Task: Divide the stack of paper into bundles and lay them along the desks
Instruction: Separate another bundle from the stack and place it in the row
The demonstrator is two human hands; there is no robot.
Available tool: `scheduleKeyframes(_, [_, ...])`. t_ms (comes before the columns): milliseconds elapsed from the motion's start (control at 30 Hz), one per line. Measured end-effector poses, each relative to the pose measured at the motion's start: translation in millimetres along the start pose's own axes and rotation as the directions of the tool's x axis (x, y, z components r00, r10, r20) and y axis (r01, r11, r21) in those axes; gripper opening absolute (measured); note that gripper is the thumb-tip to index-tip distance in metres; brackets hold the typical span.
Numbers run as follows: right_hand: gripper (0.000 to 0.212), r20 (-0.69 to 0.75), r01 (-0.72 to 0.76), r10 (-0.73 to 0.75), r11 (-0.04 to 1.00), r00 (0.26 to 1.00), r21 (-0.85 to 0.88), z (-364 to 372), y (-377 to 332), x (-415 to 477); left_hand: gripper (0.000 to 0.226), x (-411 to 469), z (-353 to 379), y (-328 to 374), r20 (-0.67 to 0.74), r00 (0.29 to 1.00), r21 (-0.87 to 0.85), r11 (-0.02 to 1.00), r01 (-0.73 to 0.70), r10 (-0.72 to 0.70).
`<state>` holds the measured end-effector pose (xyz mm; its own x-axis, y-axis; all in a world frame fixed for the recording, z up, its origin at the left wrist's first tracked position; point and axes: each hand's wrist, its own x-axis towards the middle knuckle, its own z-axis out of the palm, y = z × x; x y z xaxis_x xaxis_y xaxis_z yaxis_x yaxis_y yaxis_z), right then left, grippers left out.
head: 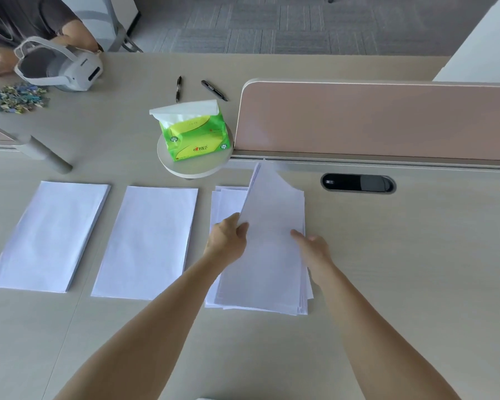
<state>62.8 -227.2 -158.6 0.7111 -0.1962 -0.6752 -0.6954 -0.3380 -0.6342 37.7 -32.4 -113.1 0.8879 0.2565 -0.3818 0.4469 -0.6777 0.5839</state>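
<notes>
— While the left hand (227, 241) has its fingers (241, 226) pinched on the left edge of some raised sheets (272, 203), how many piles of paper do you count on the bench (401, 255)?

— Three, in a row from left to right. The left bundle (49, 235) and the middle bundle (147, 241) lie squared, with a strip of bare bench between them. The third is a loose stack (272, 295), fanned, its edges out of line at the near right corner.

— And the right hand (315, 246)?

— It rests on the right side of the raised sheets, fingers stretched out flat, clasping nothing. The sheets tilt, their far end lifted towards the divider panel (373, 119).

— What else, counted?

— Two pens (178, 89) far off. One tissue pack (195, 131) on one round stand (185, 166), just beyond the stack. One cable port (358, 183) to the right. One headset (61, 67) and a scatter of small coloured pieces (18, 98) at far left, beside another person (26, 18).

— Room to move?

— Open bench right of the stack and along the whole near side.
</notes>
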Motion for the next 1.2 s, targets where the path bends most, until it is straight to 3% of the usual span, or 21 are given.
scheduleKeyframes(100, [0.037,0.066,0.172,-0.191,0.958,0.979,0.229,-25.8,7.3,-23.1,0.033,-28.3,-11.3,-9.7,-0.002,0.975,-0.262,0.941,-0.215,0.222])
scheduleKeyframes(233, [0.05,0.216,0.168,-0.347,0.801,0.913,0.575,-50.6,7.2,-80.1,0.039,-73.1,-30.1,-9.4,-0.067,0.916,-0.454,0.805,-0.382,0.396])
scheduleKeyframes(300, [0.036,0.151,0.26,-0.414,0.773,0.898,0.579,-56.4,-0.1,-111.3,0.031,-94.0,-40.8,-7.8,-0.155,0.893,-0.487,0.754,-0.441,0.423])
scheduleKeyframes(400, [0.009,-0.089,0.464,-0.477,0.767,0.874,0.444,-52.0,0.5,-157.6,0.014,-120.8,-49.2,-15.4,-0.252,0.891,-0.476,0.753,-0.454,0.378])
scheduleKeyframes(433, [0.017,-0.158,0.512,-0.491,0.774,0.857,0.373,-46.0,6.8,-171.7,0.005,-129.4,-48.4,-20.8,-0.256,0.908,-0.526,0.74,-0.419,0.332])
scheduleKeyframes(500, [0.025,-0.218,0.551,-0.507,0.777,0.834,0.303,-29.8,30.0,-194.2,0.008,-145.2,-40.4,-37.5,-0.226,0.943,-0.678,0.656,-0.332,0.244])
scheduleKeyframes(567, [0.026,-0.211,0.574,-0.534,0.764,0.819,0.295,-11.5,60.9,-215.9,0.013,-158.9,-28.3,-64.4,-0.184,0.956,-0.749,0.598,-0.286,0.228])
scheduleKeyframes(633, [0.034,-0.202,0.569,-0.532,0.764,0.822,0.304,4.6,92.8,-227.1,0.019,-166.5,-16.7,-93.6,-0.14,0.961,-0.736,0.623,-0.263,0.24])
scheduleKeyframes(733, [0.027,-0.241,0.557,-0.502,0.759,0.83,0.338,14.7,117.3,-235.5,0.027,-176.9,-10.8,-118.4,-0.114,0.957,-0.713,0.649,-0.265,0.265])
scheduleKeyframes(933, [0.016,-0.269,0.523,-0.448,0.738,0.852,0.426,20.0,125.7,-256.3,0.012,-205.0,-14.7,-118.2,-0.127,0.942,-0.75,0.591,-0.297,0.312])
scheduleKeyframes(1100, [0.025,-0.227,0.512,-0.459,0.747,0.859,0.425,9.2,133.2,-277.1,0.045,-208.7,-32.6,-136.6,-0.063,0.939,-0.764,0.588,-0.264,0.339])
scheduleKeyframes(1200, [0.024,-0.226,0.528,-0.48,0.726,0.848,0.441,5.5,127.9,-282.8,0.038,-212.8,-41.7,-126.2,-0.051,0.924,-0.773,0.571,-0.277,0.38])
